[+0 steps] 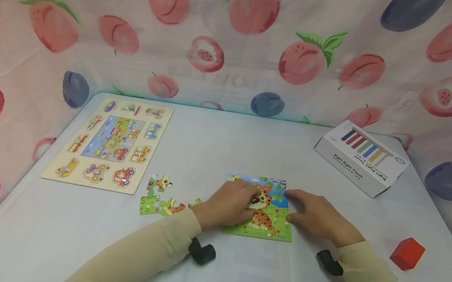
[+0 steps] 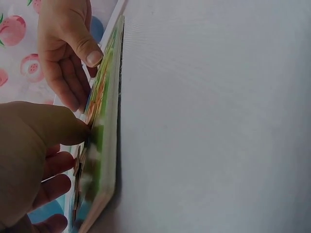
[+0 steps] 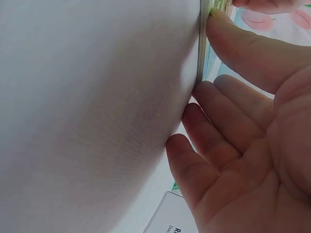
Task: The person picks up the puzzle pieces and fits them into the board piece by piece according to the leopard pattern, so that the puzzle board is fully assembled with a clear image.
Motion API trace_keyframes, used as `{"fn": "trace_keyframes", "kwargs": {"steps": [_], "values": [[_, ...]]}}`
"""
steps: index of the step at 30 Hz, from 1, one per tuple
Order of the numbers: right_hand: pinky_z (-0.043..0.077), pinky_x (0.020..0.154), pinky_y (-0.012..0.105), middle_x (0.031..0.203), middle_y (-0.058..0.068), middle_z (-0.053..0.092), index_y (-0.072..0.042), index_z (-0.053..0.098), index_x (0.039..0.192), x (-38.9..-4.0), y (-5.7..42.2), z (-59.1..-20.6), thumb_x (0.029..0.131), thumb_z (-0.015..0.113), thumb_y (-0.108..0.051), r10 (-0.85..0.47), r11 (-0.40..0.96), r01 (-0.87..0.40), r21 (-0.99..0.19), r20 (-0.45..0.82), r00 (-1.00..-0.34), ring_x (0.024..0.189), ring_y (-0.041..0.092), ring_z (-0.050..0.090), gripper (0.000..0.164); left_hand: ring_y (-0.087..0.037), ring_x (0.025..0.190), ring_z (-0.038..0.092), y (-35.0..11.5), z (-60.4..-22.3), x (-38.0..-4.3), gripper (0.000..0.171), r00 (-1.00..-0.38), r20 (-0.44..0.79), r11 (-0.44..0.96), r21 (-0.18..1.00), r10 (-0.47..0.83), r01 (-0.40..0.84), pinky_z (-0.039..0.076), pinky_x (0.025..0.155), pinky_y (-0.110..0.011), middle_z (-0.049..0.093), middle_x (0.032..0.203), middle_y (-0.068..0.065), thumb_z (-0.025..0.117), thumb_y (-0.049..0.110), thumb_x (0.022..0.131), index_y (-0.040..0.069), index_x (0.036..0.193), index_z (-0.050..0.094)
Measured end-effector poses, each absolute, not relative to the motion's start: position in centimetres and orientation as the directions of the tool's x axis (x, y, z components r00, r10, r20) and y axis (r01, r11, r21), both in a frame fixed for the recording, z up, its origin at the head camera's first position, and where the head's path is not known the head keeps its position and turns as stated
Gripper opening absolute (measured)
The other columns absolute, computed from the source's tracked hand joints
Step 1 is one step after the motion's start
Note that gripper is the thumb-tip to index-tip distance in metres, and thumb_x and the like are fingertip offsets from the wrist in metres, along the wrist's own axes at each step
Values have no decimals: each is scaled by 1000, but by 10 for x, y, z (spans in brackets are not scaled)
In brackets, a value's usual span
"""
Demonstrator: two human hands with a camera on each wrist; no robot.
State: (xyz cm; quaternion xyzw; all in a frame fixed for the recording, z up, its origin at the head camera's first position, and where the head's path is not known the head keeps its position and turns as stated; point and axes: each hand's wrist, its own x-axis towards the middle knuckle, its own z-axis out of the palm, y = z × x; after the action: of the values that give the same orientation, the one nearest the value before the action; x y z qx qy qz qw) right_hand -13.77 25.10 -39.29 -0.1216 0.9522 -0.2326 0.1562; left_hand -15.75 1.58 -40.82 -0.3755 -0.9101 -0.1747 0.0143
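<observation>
A leopard jigsaw puzzle lies on the table in front of me, much of its left part hidden under my left hand. In the left wrist view, that hand's bent thumb and fingers pinch a slightly raised puzzle piece over the board. My right hand rests at the puzzle's right edge, thumb and fingertips touching its side. The right wrist view shows these fingers extended against the tabletop and the board's edge. Loose puzzle pieces lie to the left, partly behind my left forearm.
A wooden peg board with vehicle pictures lies at the back left. A white toy box stands at the back right, and a red block sits near the right edge. Fruit-patterned cloth hangs behind the table.
</observation>
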Motion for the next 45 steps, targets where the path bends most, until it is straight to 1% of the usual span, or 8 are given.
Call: {"fn": "trace_keyframes", "kwargs": {"steps": [4,9,12,20,27,35,39,45], "values": [[25,96,54,136,11,39,-14,42,133,-138,251,-393,77,69,-28,-300,863,-155,-481,-240,-923,125,35,30,63,-13,81,47,16,-408,-157,25,-719,159,660,303,676,688,38,67,-28,55,85,8,64,27,77,14,99,60],[25,96,53,136,11,39,-13,43,133,-138,251,-393,77,69,-27,-304,861,-163,-481,-231,-924,125,35,30,63,-12,75,43,16,-409,-158,20,-713,165,656,295,681,695,35,62,-27,49,77,10,65,28,77,16,91,59],[25,96,53,136,11,39,-13,43,133,-138,251,-393,77,69,-27,-308,861,-169,-480,-227,-924,125,35,30,63,-12,75,44,16,-408,-159,20,-717,153,662,292,680,690,35,62,-27,50,76,10,65,30,77,17,90,59],[25,96,53,135,11,40,-14,43,132,-138,250,-392,77,69,-26,-310,860,-170,-482,-228,-923,124,35,31,62,-13,83,47,17,-408,-159,31,-732,97,684,292,674,669,38,67,-29,59,93,8,65,33,78,17,103,61],[25,96,54,136,12,39,-14,42,133,-137,250,-390,77,69,-27,-304,865,-156,-478,-250,-919,124,36,30,63,-12,81,47,17,-405,-161,32,-738,66,690,307,672,656,38,67,-29,59,92,8,65,32,77,16,105,60],[24,96,54,136,12,39,-13,43,133,-137,249,-389,77,69,-25,-298,865,-157,-476,-237,-925,125,36,30,63,-12,82,48,19,-404,-162,34,-740,57,694,304,670,652,39,67,-30,59,93,7,65,32,77,16,107,60],[24,96,54,136,12,38,-14,42,133,-138,250,-390,77,69,-26,-290,868,-146,-474,-248,-924,125,37,29,63,-14,90,48,18,-403,-163,39,-743,40,695,325,668,642,40,73,-32,58,97,7,65,34,78,16,112,59],[24,96,55,137,12,38,-16,42,133,-138,249,-392,77,69,-28,-280,873,-130,-470,-264,-923,125,36,28,64,-17,107,45,6,-394,-162,50,-766,36,697,389,642,603,36,88,-37,56,114,3,66,34,77,15,122,55]]}}
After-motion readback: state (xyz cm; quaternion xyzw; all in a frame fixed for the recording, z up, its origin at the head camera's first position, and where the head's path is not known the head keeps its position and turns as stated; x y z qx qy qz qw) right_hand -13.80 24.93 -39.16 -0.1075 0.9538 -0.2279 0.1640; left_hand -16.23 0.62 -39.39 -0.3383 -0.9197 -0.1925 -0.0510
